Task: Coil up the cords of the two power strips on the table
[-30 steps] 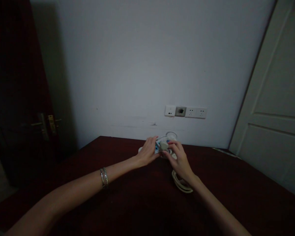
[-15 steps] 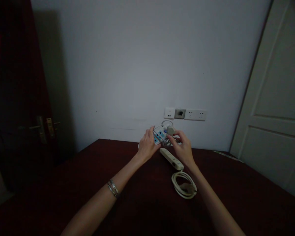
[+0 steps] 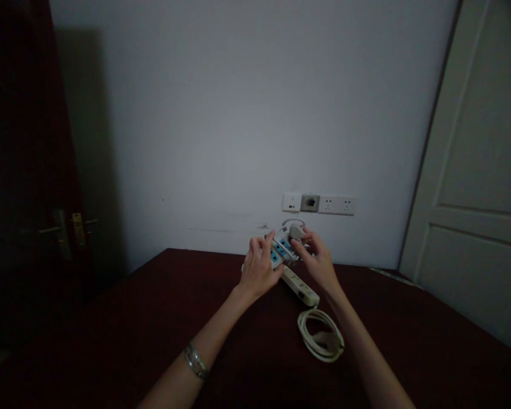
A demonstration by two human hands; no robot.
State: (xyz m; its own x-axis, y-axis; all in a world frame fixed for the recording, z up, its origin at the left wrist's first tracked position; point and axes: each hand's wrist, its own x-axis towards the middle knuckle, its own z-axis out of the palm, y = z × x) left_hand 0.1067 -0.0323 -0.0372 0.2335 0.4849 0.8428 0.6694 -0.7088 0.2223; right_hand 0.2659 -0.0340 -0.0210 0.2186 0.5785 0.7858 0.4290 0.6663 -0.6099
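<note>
My left hand [image 3: 258, 267] grips a white power strip with blue sockets [image 3: 280, 250], lifted off the dark red table [image 3: 111, 335] near the wall. My right hand [image 3: 320, 260] pinches a white plug [image 3: 297, 231] at the strip's upper end, with thin white cable looping behind it. A second, cream power strip [image 3: 300, 286] lies flat on the table under my hands. Its coiled cream cord [image 3: 321, 335] rests beside my right forearm. A silver bracelet [image 3: 195, 360] sits on my left wrist.
A row of white wall sockets [image 3: 319, 203] is mounted low on the pale wall behind the table. A white door [image 3: 481, 187] stands at the right. A dark door with a brass handle [image 3: 74, 230] stands at the left.
Both hands lifted the blue-socket strip and its plug off the table, uncovering the cream strip beneath. The view tilted so the table and sockets sit lower in frame.
</note>
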